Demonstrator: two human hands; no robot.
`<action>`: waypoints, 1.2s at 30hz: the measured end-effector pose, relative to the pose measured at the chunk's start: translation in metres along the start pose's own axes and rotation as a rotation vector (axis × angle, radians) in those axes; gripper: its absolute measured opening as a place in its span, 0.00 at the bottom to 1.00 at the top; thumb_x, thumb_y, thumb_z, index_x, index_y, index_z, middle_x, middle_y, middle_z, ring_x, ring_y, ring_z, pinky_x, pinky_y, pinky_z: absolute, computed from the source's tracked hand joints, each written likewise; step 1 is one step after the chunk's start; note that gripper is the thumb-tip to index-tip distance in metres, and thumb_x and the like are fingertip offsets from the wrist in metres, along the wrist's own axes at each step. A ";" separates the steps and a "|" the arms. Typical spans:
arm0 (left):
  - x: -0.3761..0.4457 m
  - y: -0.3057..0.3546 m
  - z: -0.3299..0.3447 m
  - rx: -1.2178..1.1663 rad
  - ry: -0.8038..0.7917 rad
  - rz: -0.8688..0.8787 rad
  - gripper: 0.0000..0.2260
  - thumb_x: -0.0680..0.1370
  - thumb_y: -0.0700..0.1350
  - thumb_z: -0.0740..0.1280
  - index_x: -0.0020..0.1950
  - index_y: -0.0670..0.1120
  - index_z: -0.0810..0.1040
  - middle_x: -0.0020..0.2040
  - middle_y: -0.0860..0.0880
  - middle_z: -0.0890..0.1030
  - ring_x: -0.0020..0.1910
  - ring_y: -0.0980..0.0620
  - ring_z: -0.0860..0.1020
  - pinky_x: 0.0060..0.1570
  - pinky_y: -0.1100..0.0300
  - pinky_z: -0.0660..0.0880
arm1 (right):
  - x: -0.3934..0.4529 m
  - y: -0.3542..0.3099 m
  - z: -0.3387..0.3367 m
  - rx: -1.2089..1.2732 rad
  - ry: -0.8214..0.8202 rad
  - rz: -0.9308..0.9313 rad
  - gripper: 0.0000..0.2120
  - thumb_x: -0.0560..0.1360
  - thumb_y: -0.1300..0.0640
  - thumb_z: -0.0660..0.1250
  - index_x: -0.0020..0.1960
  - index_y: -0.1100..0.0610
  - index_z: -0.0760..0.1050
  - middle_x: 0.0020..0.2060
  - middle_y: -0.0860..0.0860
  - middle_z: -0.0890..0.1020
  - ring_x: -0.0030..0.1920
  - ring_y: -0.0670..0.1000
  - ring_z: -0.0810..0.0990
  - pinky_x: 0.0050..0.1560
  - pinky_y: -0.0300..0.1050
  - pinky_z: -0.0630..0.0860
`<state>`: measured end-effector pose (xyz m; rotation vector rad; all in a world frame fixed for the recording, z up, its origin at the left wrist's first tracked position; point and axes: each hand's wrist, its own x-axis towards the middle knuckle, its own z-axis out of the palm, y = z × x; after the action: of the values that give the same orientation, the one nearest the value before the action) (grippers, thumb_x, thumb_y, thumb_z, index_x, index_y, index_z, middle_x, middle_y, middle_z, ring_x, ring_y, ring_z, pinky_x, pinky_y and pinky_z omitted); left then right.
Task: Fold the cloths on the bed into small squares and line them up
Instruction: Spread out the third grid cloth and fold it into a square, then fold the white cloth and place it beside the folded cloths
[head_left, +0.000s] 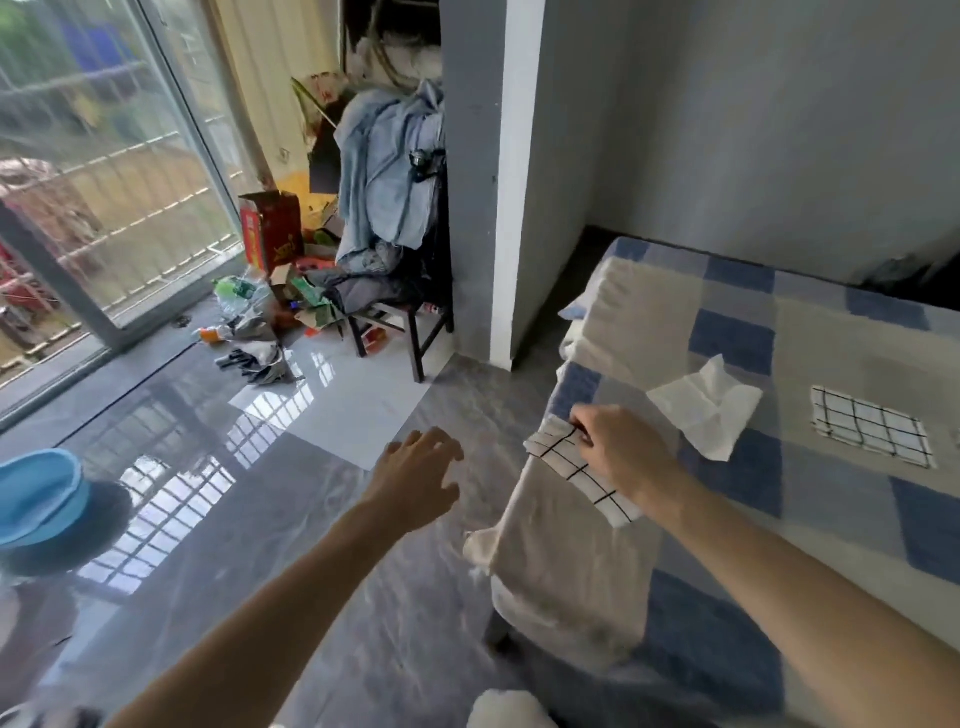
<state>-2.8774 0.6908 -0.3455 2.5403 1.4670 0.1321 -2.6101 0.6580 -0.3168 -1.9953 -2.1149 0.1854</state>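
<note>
Three cloths lie along the bed edge.

left hand: empty, palm down, fingers spread and loosely curled, held in the air | left forearm: bare, stretched forward from lower left | right hand: knuckles up, fingertips pinched closed at its far left edge | right forearm: bare, reaching in from lower right

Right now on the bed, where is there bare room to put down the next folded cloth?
The bedspread is bare near the camera, below the plain white cloth and the folded grid cloth. There is also room toward the wall beyond them. The bed's left edge is taken: the right hand holds a grid cloth there.
</note>
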 end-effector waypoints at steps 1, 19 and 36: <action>0.004 -0.006 -0.004 0.000 0.002 0.015 0.15 0.77 0.52 0.65 0.64 0.54 0.75 0.68 0.54 0.72 0.63 0.53 0.72 0.62 0.55 0.69 | 0.007 -0.011 0.002 -0.002 0.004 -0.002 0.01 0.77 0.58 0.65 0.47 0.56 0.74 0.40 0.52 0.82 0.41 0.54 0.81 0.37 0.48 0.75; 0.204 -0.119 -0.063 0.160 -0.187 0.249 0.11 0.76 0.53 0.65 0.58 0.55 0.76 0.59 0.55 0.77 0.57 0.54 0.74 0.51 0.58 0.68 | 0.166 -0.001 0.034 0.443 0.269 0.472 0.05 0.70 0.58 0.73 0.39 0.55 0.78 0.30 0.47 0.79 0.33 0.48 0.76 0.35 0.33 0.68; 0.406 0.047 -0.022 -0.084 -0.449 0.698 0.31 0.70 0.63 0.70 0.70 0.54 0.66 0.66 0.55 0.73 0.62 0.51 0.74 0.61 0.49 0.72 | 0.122 0.076 -0.009 0.405 0.652 0.990 0.09 0.74 0.60 0.67 0.38 0.50 0.71 0.26 0.44 0.74 0.30 0.40 0.73 0.31 0.33 0.66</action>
<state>-2.6383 1.0219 -0.3236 2.6545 0.3822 -0.2529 -2.5402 0.7839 -0.3168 -2.2219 -0.5594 0.0833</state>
